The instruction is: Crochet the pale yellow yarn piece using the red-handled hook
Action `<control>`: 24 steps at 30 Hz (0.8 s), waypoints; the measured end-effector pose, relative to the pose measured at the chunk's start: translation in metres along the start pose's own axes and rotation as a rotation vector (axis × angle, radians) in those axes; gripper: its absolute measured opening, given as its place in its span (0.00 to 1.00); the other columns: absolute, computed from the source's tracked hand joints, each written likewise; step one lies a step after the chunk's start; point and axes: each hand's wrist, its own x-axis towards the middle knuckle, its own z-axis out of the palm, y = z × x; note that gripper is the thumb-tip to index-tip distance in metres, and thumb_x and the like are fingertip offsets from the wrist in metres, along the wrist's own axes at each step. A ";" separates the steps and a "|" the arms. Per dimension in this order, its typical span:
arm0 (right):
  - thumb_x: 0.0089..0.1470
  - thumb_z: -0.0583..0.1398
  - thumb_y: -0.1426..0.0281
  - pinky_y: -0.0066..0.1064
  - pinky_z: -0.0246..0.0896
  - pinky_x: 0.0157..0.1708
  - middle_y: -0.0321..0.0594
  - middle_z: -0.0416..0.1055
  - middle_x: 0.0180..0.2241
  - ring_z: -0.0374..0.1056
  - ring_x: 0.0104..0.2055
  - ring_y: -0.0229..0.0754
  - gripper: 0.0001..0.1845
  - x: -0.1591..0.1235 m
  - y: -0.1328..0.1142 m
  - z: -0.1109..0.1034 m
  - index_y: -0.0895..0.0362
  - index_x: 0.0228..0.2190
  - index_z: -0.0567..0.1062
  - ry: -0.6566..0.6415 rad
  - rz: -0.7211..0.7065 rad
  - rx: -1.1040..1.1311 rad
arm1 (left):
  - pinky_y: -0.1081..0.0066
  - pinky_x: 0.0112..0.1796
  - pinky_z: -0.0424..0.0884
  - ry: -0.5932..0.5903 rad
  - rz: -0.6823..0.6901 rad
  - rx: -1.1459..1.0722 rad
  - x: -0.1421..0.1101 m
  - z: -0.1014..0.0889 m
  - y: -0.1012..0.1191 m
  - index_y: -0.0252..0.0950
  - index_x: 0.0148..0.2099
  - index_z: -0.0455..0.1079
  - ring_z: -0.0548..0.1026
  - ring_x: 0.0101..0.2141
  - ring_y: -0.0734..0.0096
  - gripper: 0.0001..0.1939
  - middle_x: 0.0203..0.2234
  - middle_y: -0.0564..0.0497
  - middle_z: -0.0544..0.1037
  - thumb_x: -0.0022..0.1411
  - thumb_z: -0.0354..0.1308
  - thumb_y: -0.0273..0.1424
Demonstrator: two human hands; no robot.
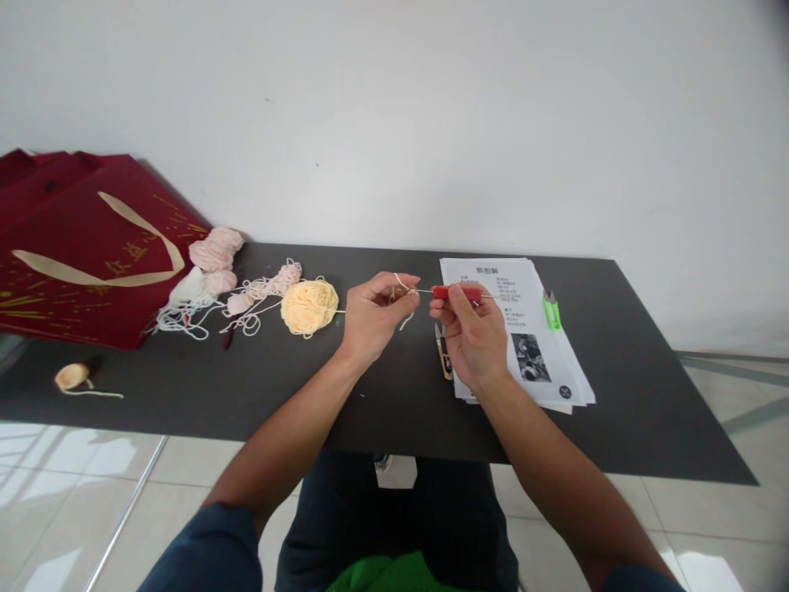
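My left hand (377,311) is closed above the black table (647,395), pinching a pale yellow yarn strand (403,284) looped over its fingers. The strand runs back to a yellow yarn ball (309,307) just left of the hand. My right hand (468,333) is closed around a red-handled crochet hook (457,292), held level with its tip pointing left at the yarn in my left hand. Both hands hover a little above the table, close together.
Printed instruction sheets (536,362) lie under my right hand, with green thread snips (551,311) on them and a small tool (442,352) at their left edge. Pink and white yarn (213,267) lies tangled left. A dark red gift bag (86,247) and a small yarn scrap (72,376) sit far left.
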 end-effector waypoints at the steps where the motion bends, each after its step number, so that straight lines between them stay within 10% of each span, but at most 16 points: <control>1: 0.56 0.72 0.62 0.22 0.80 0.32 0.32 0.83 0.32 0.79 0.29 0.32 0.13 0.000 0.000 0.001 0.53 0.35 0.75 0.001 0.001 0.005 | 0.72 0.34 0.69 -0.006 -0.008 -0.017 0.000 0.000 0.000 0.42 0.43 0.85 0.73 0.29 0.76 0.14 0.30 0.53 0.81 0.51 0.75 0.29; 16: 0.63 0.66 0.66 0.35 0.84 0.38 0.38 0.86 0.36 0.82 0.32 0.40 0.08 -0.021 0.005 0.001 0.52 0.43 0.83 0.008 -0.414 -0.455 | 0.72 0.43 0.73 0.071 -0.096 -0.258 0.000 0.004 0.005 0.40 0.47 0.84 0.80 0.34 0.76 0.21 0.31 0.53 0.84 0.49 0.78 0.28; 21: 0.59 0.68 0.77 0.41 0.84 0.47 0.38 0.84 0.51 0.84 0.44 0.44 0.20 -0.024 0.010 -0.008 0.44 0.50 0.84 -0.210 -0.753 -0.652 | 0.72 0.45 0.73 0.068 -0.177 -0.435 0.003 0.004 0.010 0.39 0.49 0.83 0.79 0.34 0.77 0.23 0.30 0.54 0.83 0.49 0.78 0.27; 24: 0.59 0.68 0.77 0.41 0.84 0.47 0.36 0.84 0.53 0.84 0.44 0.43 0.20 -0.019 0.013 -0.011 0.43 0.48 0.85 -0.254 -0.652 -0.539 | 0.73 0.41 0.73 0.035 -0.226 -0.474 0.005 0.001 0.012 0.38 0.48 0.83 0.78 0.32 0.78 0.21 0.31 0.52 0.84 0.49 0.78 0.27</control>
